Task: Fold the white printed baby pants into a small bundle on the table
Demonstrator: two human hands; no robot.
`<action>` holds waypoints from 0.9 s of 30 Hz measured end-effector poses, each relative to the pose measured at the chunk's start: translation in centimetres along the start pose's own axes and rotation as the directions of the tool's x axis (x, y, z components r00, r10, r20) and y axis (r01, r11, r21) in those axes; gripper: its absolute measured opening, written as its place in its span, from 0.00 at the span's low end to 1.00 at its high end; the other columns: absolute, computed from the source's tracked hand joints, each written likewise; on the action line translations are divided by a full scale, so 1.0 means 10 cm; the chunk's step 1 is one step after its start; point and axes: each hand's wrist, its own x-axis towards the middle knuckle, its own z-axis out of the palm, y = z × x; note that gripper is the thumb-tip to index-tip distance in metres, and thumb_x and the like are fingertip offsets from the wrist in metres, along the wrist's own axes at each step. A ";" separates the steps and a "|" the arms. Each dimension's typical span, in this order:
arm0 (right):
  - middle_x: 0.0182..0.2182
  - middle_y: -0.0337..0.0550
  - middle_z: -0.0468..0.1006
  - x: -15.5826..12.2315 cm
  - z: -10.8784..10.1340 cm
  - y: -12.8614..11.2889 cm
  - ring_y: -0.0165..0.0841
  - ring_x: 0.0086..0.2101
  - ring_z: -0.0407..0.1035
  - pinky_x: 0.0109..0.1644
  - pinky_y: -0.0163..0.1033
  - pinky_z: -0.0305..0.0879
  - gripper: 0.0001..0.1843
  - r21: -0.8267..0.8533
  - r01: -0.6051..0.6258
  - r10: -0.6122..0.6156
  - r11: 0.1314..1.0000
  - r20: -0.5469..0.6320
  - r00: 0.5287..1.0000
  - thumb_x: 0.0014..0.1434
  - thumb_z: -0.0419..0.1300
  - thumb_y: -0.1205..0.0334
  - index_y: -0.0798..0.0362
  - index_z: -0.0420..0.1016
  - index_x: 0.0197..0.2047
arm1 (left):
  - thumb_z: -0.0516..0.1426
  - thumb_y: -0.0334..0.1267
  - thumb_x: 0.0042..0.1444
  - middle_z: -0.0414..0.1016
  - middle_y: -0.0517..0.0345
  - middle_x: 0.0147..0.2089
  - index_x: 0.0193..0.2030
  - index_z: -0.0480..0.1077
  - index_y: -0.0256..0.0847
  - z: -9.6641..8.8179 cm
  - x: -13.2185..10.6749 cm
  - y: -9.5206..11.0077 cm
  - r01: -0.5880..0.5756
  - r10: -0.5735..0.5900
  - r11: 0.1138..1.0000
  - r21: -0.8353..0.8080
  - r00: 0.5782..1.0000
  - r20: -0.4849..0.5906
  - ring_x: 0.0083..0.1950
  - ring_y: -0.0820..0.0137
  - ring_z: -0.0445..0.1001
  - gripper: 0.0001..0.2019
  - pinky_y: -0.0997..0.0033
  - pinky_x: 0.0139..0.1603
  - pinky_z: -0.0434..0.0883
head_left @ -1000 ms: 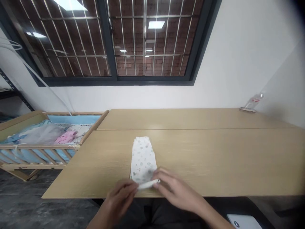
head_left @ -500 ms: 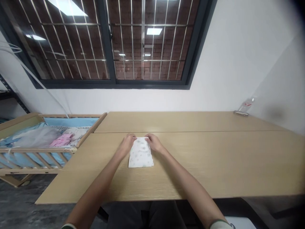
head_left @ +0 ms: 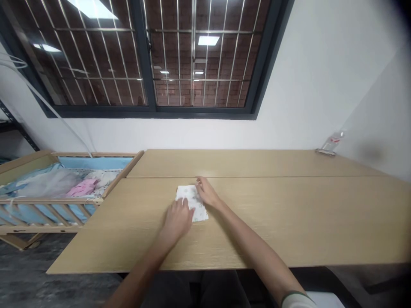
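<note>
A: Where is the cloth?
B: White patterned cloth (head_left: 192, 195), apparently folded, flat on the worktop (head_left: 289, 218), this side of the seam, in front of the person. Probably placed there because both arms reach it easily.

A: Left hand (head_left: 178, 217)?
B: Palm down over the cloth's near left part. Fingers slightly spread, thumb apart, towards the middle. Reads as pressing or smoothing rather than gripping; pressure impossible to judge.

A: Right hand (head_left: 207, 193)?
B: At the far right corner, fingers loosely bent. Cannot tell whether they pinch the edge or merely rest there. My guess: it steadies that side against sliding.

A: Surroundings?
B: What looks like a clear bottle (head_left: 332, 142) at the worktop's far right; wooden crib (head_left: 61, 229) with fabrics, off to the left. Both well apart from the hands.
</note>
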 end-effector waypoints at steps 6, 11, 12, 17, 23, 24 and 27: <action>0.74 0.46 0.54 -0.44 -0.05 -0.74 0.40 0.72 0.47 0.74 0.51 0.43 0.29 0.046 0.447 -0.406 0.893 0.510 0.758 0.75 0.45 0.49 0.46 0.54 0.75 | 0.51 0.50 0.67 0.70 0.31 0.65 0.65 0.67 0.28 0.39 -0.84 0.30 -0.028 0.048 0.986 0.163 0.991 -0.123 0.65 0.43 0.66 0.29 0.45 0.62 0.65; 0.75 0.41 0.46 -0.64 0.08 -0.82 0.35 0.73 0.40 0.76 0.46 0.37 0.30 0.121 0.428 -0.387 0.895 0.688 0.614 0.76 0.43 0.48 0.43 0.48 0.76 | 0.49 0.48 0.69 0.77 0.38 0.59 0.59 0.74 0.37 0.45 -0.92 0.17 -0.072 0.088 0.990 0.120 0.988 -0.125 0.60 0.46 0.71 0.23 0.39 0.64 0.62; 0.75 0.41 0.46 -0.65 0.10 -0.78 0.35 0.73 0.40 0.76 0.46 0.37 0.30 0.110 0.403 -0.357 0.909 0.705 0.612 0.76 0.42 0.48 0.43 0.48 0.76 | 0.49 0.48 0.69 0.76 0.38 0.59 0.60 0.74 0.36 0.45 -0.92 0.14 -0.072 0.089 0.989 0.126 0.988 -0.130 0.61 0.45 0.70 0.23 0.38 0.64 0.62; 0.75 0.39 0.48 -0.52 0.20 -0.55 0.36 0.73 0.40 0.76 0.50 0.34 0.30 0.033 0.332 -0.249 0.943 0.729 0.637 0.75 0.40 0.44 0.42 0.50 0.76 | 0.49 0.47 0.69 0.71 0.39 0.66 0.63 0.70 0.37 0.39 -0.96 0.13 -0.042 0.062 0.990 0.131 0.987 -0.150 0.68 0.46 0.63 0.23 0.40 0.66 0.61; 0.75 0.38 0.44 -0.11 0.29 -0.20 0.38 0.74 0.36 0.76 0.52 0.30 0.31 -0.095 0.367 -0.211 0.925 0.675 0.707 0.74 0.40 0.42 0.41 0.50 0.76 | 0.49 0.47 0.69 0.63 0.43 0.72 0.70 0.63 0.40 0.34 -0.96 0.18 -0.030 0.055 0.988 0.149 0.984 -0.167 0.72 0.48 0.59 0.26 0.44 0.68 0.60; 0.75 0.39 0.44 -0.03 0.29 -0.13 0.38 0.74 0.36 0.76 0.52 0.30 0.32 -0.119 0.369 -0.203 0.922 0.664 0.720 0.74 0.39 0.42 0.41 0.49 0.76 | 0.49 0.48 0.69 0.62 0.44 0.73 0.70 0.63 0.40 0.34 -0.95 0.18 -0.024 0.050 0.989 0.147 0.984 -0.172 0.72 0.49 0.59 0.26 0.45 0.68 0.60; 0.76 0.39 0.42 0.18 0.30 0.06 0.37 0.74 0.35 0.76 0.50 0.31 0.34 -0.179 0.369 -0.178 0.912 0.637 0.750 0.74 0.38 0.41 0.43 0.46 0.77 | 0.48 0.49 0.70 0.61 0.47 0.74 0.71 0.62 0.42 0.34 -0.95 0.16 -0.021 0.046 0.989 0.146 0.984 -0.174 0.73 0.50 0.58 0.27 0.45 0.68 0.60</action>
